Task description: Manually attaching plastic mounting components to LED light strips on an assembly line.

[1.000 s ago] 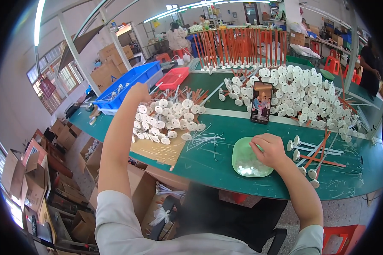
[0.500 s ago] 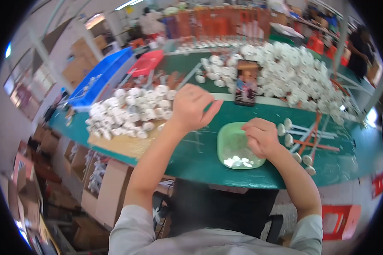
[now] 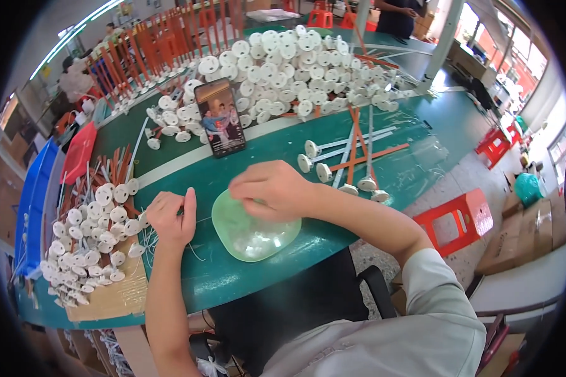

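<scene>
My left hand (image 3: 172, 217) is curled closed with the thumb raised, just right of a heap of white round-headed pieces (image 3: 100, 220) with strips for stems. Thin white strings (image 3: 148, 242) lie on the table beside it; whether it grips one is hidden. My right hand (image 3: 275, 191) reaches over the far part of a light green bowl (image 3: 255, 248), its fingers bent together in a pinch. What sits between them, if anything, is too small to make out. Inside the bowl are shiny, clear-looking contents.
A phone (image 3: 220, 119) leans on a large heap of white round-headed pieces (image 3: 295, 69). Several more such pieces with grey and orange stems (image 3: 352, 157) lie on the green table (image 3: 214, 283), right. Blue (image 3: 34, 201) and red trays (image 3: 78, 154) stand left. A red stool (image 3: 456, 220) is beyond the table's edge.
The view has swung to the right. My left hand has come down nearer the table, beside the strings. My right hand has moved across the bowl, and its forearm now reaches in from the right.
</scene>
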Action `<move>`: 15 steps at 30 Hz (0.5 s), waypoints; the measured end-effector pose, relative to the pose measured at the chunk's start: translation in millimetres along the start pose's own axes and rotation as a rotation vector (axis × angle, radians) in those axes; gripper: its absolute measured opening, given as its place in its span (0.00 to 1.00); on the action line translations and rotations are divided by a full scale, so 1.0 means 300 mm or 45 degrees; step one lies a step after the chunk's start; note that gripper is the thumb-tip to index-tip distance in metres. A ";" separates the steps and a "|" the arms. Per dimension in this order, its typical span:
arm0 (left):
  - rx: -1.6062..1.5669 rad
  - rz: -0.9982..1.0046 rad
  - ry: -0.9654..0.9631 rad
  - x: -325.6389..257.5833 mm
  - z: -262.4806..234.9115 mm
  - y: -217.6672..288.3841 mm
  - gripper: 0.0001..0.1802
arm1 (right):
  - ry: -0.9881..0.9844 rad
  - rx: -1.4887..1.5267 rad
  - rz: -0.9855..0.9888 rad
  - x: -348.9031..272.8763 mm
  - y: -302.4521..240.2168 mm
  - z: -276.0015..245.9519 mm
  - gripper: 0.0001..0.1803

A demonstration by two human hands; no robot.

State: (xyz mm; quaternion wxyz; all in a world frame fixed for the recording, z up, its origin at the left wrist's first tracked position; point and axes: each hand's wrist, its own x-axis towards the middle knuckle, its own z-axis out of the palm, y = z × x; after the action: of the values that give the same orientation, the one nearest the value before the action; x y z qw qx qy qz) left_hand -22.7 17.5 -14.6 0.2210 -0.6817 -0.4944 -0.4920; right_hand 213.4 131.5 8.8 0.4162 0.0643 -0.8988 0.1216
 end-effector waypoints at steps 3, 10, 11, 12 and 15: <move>0.030 -0.052 -0.023 -0.006 -0.003 -0.003 0.17 | 0.002 -0.126 0.084 0.062 -0.077 -0.055 0.07; -0.009 -0.061 0.008 -0.005 -0.011 -0.007 0.17 | 0.388 -0.614 0.630 -0.202 -0.197 -0.286 0.10; -0.020 -0.021 -0.009 0.007 -0.003 -0.001 0.16 | 0.543 -0.734 0.786 -0.289 -0.206 -0.315 0.09; -0.032 0.024 -0.024 0.017 0.004 0.009 0.15 | 0.586 -0.823 0.903 -0.364 -0.228 -0.346 0.12; -0.061 0.018 -0.036 0.013 0.014 0.015 0.16 | 0.575 -0.920 1.052 -0.467 -0.264 -0.357 0.16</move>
State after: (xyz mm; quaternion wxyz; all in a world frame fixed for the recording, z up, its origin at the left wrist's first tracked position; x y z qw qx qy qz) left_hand -16.8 20.7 -12.1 0.2012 -0.6971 -0.4807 -0.4925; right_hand 399.5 86.3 -18.2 0.5109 -0.4641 -0.7230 -0.0295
